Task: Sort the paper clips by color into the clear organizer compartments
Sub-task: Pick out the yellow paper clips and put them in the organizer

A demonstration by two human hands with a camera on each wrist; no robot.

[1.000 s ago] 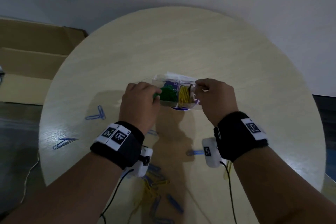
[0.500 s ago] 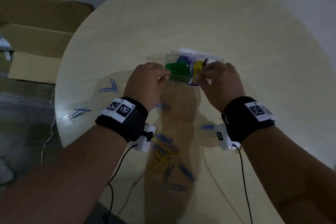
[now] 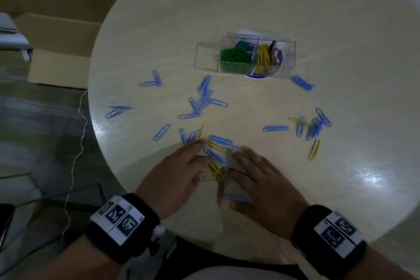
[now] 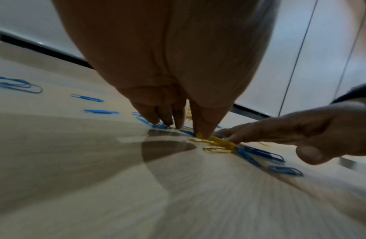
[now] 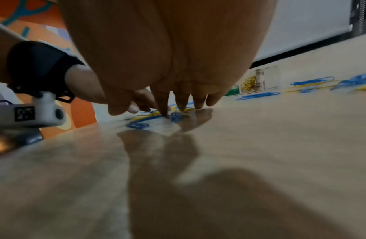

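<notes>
Both hands, left (image 3: 179, 175) and right (image 3: 261, 179), have left the clear plastic organizer (image 3: 245, 57), now upper centre; straight fingers press low-centre blue-and-yellow paper clips (image 3: 216, 166).

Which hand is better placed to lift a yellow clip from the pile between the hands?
Left, probably. The left hand has a fingertip already on the yellow clips; the right hand fingertips land mostly on blue clips beside them. Both hands are open.
</notes>
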